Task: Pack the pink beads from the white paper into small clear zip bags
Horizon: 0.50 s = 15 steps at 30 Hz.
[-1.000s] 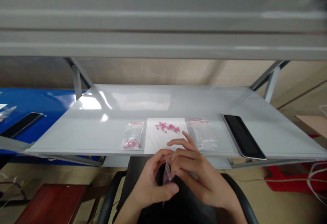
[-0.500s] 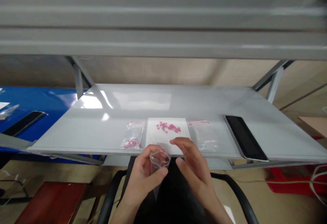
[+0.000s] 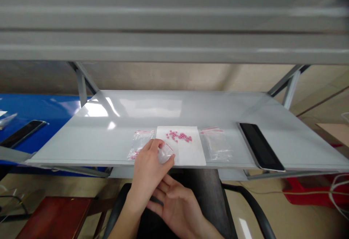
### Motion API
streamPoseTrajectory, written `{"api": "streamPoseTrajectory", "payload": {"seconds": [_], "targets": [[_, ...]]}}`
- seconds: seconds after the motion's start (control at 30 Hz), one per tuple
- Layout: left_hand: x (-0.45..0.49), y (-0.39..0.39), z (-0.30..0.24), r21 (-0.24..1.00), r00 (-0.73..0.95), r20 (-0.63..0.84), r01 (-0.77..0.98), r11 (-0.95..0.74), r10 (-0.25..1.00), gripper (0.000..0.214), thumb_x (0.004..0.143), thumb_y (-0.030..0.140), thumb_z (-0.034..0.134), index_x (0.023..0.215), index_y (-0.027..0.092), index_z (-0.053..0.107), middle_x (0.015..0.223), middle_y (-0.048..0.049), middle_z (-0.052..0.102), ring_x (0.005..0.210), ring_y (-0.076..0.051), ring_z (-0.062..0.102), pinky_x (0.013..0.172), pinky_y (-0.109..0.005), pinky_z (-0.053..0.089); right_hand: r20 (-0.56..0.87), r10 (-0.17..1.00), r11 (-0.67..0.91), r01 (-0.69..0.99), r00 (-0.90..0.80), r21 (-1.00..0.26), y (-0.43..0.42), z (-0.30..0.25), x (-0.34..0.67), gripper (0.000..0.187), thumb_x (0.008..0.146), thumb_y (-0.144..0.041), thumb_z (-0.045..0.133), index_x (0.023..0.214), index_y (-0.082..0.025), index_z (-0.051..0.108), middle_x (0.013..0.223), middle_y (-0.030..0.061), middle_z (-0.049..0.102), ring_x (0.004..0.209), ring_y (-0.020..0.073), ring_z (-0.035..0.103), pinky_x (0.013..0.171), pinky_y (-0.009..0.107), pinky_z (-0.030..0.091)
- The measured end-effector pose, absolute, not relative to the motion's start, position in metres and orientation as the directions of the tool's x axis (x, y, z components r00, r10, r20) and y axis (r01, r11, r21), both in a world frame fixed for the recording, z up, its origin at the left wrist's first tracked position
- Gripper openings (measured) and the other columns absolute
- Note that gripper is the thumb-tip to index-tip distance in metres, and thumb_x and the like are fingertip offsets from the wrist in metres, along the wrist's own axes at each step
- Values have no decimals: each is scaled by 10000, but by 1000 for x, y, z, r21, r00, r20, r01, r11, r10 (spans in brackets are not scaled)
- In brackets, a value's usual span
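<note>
My left hand grips a small clear zip bag between thumb and fingers, over the near edge of a white sheet of paper. Below it, my right hand is turned palm up with its fingers apart and nothing visible in it; its fingertips lie under my left wrist. Pink beads are scattered on the paper beyond the bag. Left of the paper lies another zip bag with pink beads in it, partly hidden by my left hand. Flat clear zip bags lie to the right.
A black-screened tablet rests on the right of the white table. A grey beam crosses above. On the blue table at left lies a dark phone. A red-brown stool stands at lower left.
My left hand has raised the zip bag forward from the table's front edge to over the paper. My right hand has dropped back and left and turned palm up.
</note>
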State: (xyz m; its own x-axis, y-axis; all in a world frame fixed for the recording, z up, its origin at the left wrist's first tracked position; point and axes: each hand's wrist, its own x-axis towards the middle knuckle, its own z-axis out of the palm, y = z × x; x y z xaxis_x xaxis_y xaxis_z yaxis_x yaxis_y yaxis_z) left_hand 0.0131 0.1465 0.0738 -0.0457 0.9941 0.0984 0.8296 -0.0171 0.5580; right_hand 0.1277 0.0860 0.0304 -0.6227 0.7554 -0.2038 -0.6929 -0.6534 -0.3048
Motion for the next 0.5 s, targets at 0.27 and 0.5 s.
{"api": "streamPoseTrajectory", "payload": {"seconds": [0.27, 0.5], "targets": [[19, 164, 84, 366, -42, -13, 930, 44, 999, 287, 856, 388, 642, 1030, 159, 645, 1014, -115, 716, 979, -332, 694, 859, -432, 489, -192, 738, -673, -688, -646, -272, 92, 28, 131, 522, 668, -155, 656, 1185, -124, 718, 1216, 123, 714, 1117, 251, 629, 979, 381, 462], [23, 167, 80, 290, -35, -31, 956, 42, 999, 333, 879, 426, 606, 1065, 152, 647, 1072, -128, 725, 1012, -343, 697, 886, -454, 472, -180, 740, -670, -689, -648, -278, 94, 29, 133, 530, 673, -166, 647, 1197, -126, 717, 1239, 120, 715, 1133, 245, 631, 1002, 378, 446]]}}
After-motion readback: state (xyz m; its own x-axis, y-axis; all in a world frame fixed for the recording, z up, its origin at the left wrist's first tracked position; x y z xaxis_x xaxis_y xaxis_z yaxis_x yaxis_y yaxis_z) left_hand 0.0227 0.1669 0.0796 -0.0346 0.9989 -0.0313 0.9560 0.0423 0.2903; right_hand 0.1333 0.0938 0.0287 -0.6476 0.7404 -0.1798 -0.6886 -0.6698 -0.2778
